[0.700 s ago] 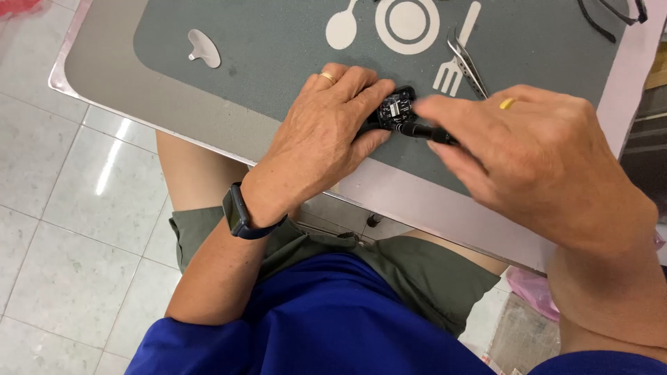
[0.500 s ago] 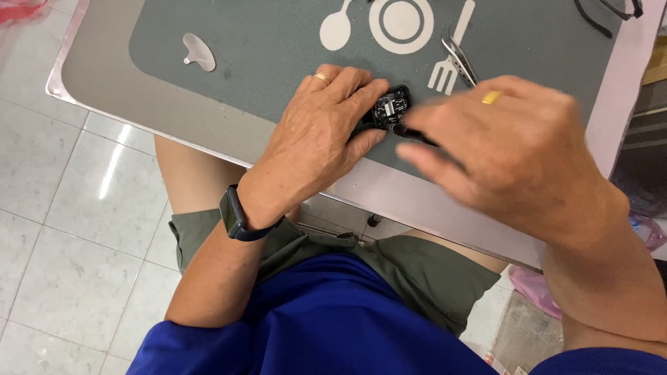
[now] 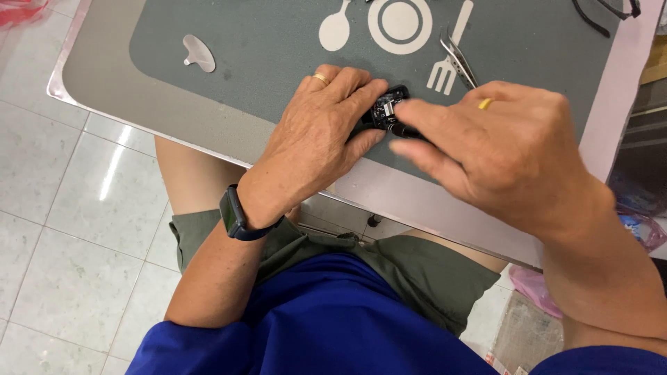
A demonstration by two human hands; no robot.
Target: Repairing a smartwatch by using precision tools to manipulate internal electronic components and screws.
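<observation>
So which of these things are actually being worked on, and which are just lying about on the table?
In use:
- small black electronic part, pinned to the grey mat by the left hand
- thin dark tool in the right hand, tip at the part

Lying about:
- metal tweezers, on the mat
- small flat metal piece, on the mat
- black eyeglasses, at the top right edge

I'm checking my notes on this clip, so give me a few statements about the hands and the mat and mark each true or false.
1. The left hand presses a small black device onto the grey mat. True.
2. The tweezers are in the right hand. False: they lie on the mat.
3. A watch is on the left wrist. True.
4. The device rests on the floor. False: it is on the mat.
</observation>
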